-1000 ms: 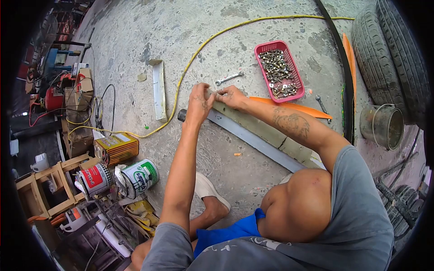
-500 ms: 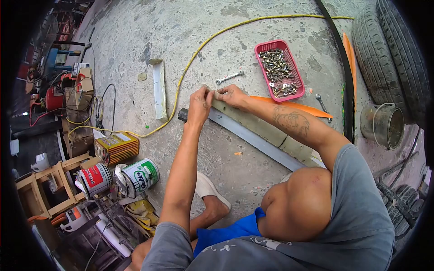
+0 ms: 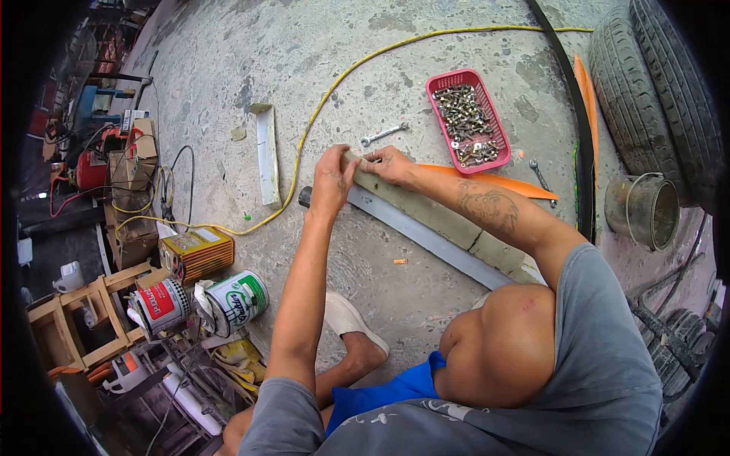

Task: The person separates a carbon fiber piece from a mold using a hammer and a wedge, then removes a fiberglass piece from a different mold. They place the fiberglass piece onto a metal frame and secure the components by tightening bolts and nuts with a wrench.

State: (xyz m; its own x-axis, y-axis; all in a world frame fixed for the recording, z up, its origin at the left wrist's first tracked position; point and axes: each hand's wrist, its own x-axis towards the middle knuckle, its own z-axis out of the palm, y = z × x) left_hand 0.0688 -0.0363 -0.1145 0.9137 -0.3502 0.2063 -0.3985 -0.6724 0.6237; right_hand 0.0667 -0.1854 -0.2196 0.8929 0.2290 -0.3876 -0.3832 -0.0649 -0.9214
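A long grey-green metal bar (image 3: 426, 210) slants from the middle of the view down to my knee, its far end between my hands. My left hand (image 3: 332, 178) is closed on that end from the left side. My right hand (image 3: 387, 165) pinches at the bar's top edge just to the right; anything small between its fingers is too hidden to tell. A dark round piece (image 3: 306, 197) pokes out beside my left wrist. Beyond the hands a wrench (image 3: 385, 134) lies on the floor, and a pink basket (image 3: 504, 144) holds many bolts and nuts.
A yellow cable (image 3: 334, 83) curves across the floor past a short metal piece (image 3: 267, 156). At left are paint cans (image 3: 242, 300), a yellow box (image 3: 198, 254) and a wooden frame (image 3: 95, 319). Tires (image 3: 639, 91), a bucket (image 3: 642, 211) and another wrench (image 3: 539, 175) are at right.
The fingers of my left hand have shifted slightly left and opened a little around the bar's end. My right hand stays at nearly the same place.
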